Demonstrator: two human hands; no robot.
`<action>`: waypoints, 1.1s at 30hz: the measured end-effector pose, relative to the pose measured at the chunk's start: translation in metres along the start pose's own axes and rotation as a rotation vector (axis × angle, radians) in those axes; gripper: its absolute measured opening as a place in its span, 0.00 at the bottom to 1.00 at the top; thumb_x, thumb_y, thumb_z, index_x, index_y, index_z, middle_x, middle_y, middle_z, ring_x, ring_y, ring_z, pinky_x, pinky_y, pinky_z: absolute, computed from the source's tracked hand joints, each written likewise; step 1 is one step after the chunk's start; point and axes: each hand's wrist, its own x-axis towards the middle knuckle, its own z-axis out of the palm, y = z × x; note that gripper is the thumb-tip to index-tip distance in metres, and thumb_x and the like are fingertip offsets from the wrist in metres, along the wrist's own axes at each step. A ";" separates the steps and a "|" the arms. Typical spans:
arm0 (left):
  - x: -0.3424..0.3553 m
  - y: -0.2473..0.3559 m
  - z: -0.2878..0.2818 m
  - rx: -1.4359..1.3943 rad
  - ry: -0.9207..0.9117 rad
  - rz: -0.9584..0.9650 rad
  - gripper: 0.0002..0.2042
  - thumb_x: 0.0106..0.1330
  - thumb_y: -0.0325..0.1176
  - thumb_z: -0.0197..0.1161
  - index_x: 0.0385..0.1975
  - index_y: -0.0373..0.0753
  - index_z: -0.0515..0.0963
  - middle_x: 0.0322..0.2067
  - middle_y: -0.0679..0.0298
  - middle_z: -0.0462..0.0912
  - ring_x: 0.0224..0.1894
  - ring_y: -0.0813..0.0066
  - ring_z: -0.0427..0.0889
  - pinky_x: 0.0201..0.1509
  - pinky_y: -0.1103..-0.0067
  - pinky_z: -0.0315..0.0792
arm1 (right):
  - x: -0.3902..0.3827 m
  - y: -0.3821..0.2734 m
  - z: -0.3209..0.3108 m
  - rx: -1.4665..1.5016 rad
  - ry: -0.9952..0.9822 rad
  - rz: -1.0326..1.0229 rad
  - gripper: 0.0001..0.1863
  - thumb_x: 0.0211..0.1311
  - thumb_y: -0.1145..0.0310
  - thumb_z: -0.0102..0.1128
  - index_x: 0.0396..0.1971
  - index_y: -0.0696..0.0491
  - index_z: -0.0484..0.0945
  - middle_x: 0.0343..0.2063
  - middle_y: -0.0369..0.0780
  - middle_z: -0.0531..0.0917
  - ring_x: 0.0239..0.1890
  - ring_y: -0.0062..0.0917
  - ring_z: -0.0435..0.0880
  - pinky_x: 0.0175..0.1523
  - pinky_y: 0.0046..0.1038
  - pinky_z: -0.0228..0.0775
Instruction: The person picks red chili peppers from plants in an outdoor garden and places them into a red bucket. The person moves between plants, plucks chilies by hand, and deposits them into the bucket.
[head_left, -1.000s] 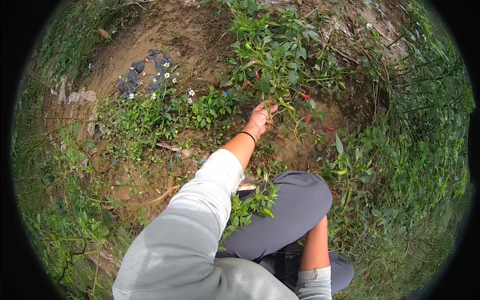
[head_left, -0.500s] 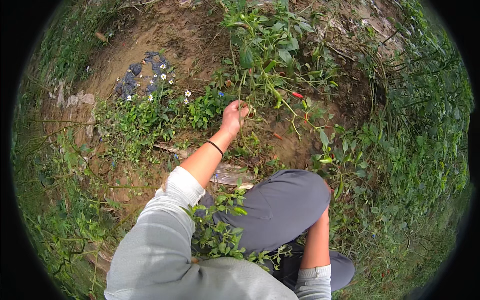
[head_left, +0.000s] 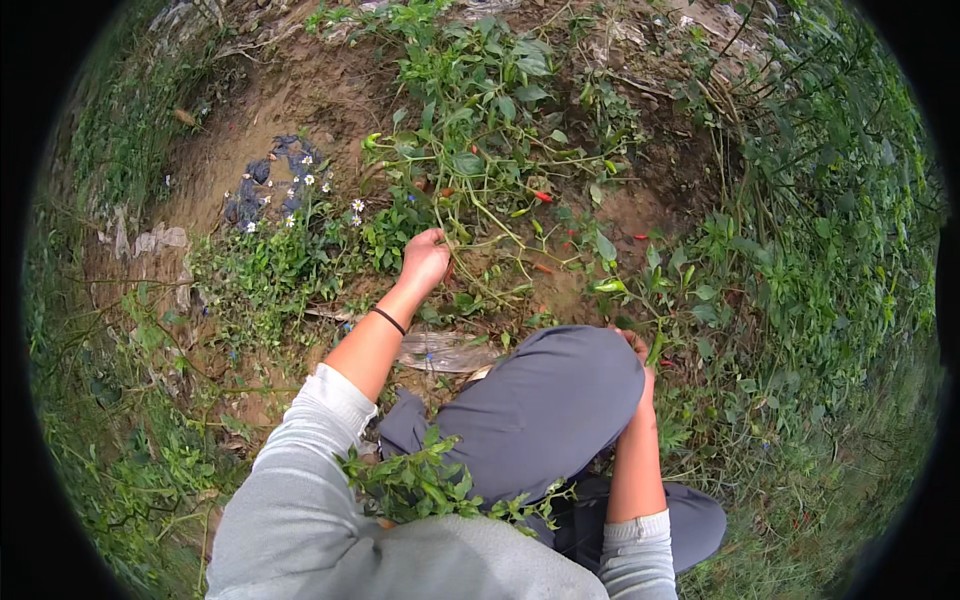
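While the left hand (head_left: 427,262) is clenched on the pepper plant (head_left: 467,163) left of centre, the stems (head_left: 497,222) sprawl up-right toward top centre, nearer that hand than the right hand (head_left: 635,344), whose grip I honestly can't tell.

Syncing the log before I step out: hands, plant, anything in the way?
Left hand closed on pepper plant stems. Right hand partly hidden, grip unclear. Grey-trousered knee blocking the view there.
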 end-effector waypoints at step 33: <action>0.054 0.241 -0.143 0.993 0.319 0.537 0.20 0.63 0.43 0.52 0.17 0.32 0.71 0.09 0.55 0.70 0.16 0.63 0.76 0.27 0.68 0.69 | -0.012 -0.153 0.065 -0.179 -0.145 -0.296 0.09 0.59 0.66 0.55 0.36 0.54 0.75 0.20 0.29 0.71 0.16 0.10 0.59 0.18 0.15 0.49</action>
